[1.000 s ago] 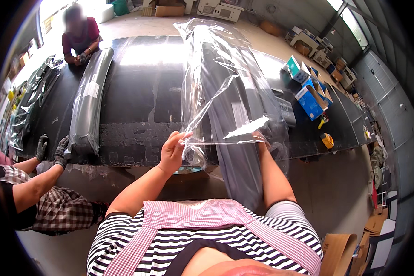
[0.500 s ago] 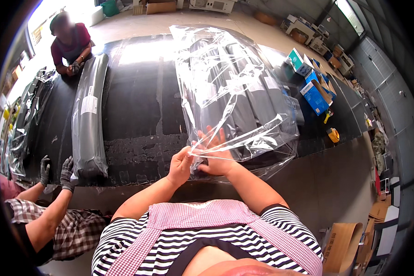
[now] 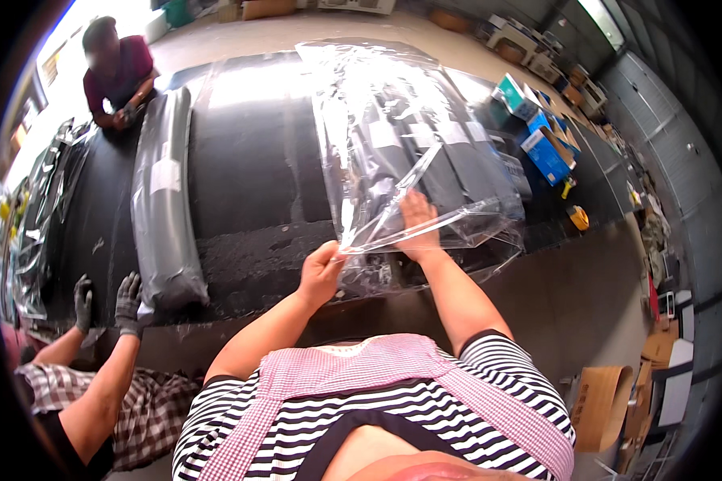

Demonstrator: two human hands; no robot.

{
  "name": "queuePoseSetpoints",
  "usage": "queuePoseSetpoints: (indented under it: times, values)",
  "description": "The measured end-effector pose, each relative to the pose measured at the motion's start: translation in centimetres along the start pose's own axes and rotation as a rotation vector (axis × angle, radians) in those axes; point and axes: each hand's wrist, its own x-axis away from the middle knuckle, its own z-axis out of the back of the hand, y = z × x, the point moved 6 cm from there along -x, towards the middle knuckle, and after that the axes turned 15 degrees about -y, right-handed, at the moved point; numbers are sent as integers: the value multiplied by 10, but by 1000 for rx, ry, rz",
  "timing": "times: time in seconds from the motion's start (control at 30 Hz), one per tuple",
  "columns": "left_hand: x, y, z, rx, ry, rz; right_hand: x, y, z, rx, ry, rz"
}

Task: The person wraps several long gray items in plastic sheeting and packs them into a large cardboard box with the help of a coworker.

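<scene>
A large clear plastic bag lies lengthwise on the black table, over a long dark grey part. My left hand pinches the bag's near open edge at the table's front. My right hand is flat, fingers spread, reaching into the bag's mouth under a lifted flap of film and resting on the part.
A second long grey part wrapped in plastic lies to the left. A person in grey gloves works at its near end. Another person stands at the far left. Blue boxes sit right; cardboard stands on the floor.
The bag has dropped from being held up in the air to lying on the table. My right hand has moved forward into its mouth while my left hand keeps the edge.
</scene>
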Motion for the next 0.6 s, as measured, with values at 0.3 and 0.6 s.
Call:
queuePoseSetpoints:
  times: [0.3, 0.6]
  values:
    - [41, -23, 14, -115, -18, 44, 58, -215, 96, -751, -1044, 411]
    - [67, -84, 25, 146, -165, 168, -109, -482, -72, -1185, -914, -172]
